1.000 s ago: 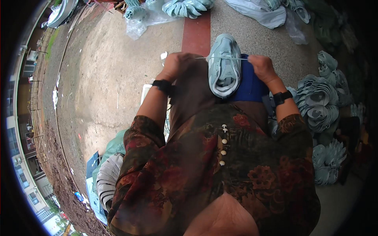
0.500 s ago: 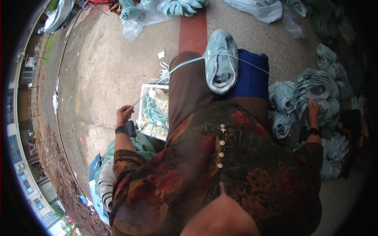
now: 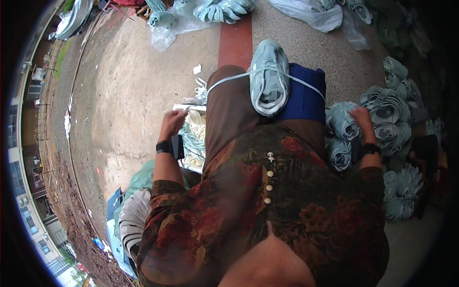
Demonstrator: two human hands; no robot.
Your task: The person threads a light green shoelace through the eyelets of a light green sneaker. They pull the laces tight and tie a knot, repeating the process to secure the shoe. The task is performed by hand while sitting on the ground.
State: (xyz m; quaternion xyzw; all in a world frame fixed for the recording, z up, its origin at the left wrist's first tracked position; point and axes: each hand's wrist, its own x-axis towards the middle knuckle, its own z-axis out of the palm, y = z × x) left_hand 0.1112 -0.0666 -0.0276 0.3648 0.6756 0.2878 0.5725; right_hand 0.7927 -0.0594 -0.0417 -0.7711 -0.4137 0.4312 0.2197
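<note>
A pale blue-green sneaker (image 3: 270,79) lies on my lap, its toe pointing away from me. One pale flat shoelace (image 3: 232,79) crosses its tongue and droops over both thighs, its ends out of sight. Left of my left thigh, my left hand (image 3: 172,124) is closed above a white box (image 3: 191,168) of bundled laces (image 3: 195,126). My right hand (image 3: 362,117), slightly blurred, has its fingers curled in front of stacked shoe uppers (image 3: 343,117). Whether either hand has lace between its fingers is hidden. The sneaker rests against a blue pad (image 3: 307,93) on my right thigh.
More stacked uppers (image 3: 387,107) fill the right side. Beyond my knees lie bundles of uppers (image 3: 224,10) on clear plastic (image 3: 162,38), and a white sack (image 3: 311,16). By my left elbow are a green bag (image 3: 138,179) and a striped white bundle (image 3: 136,217).
Both hands have come inward, the left also moving forward and the right forward as well. The lace, stretched taut between them before, now sags across my thighs.
</note>
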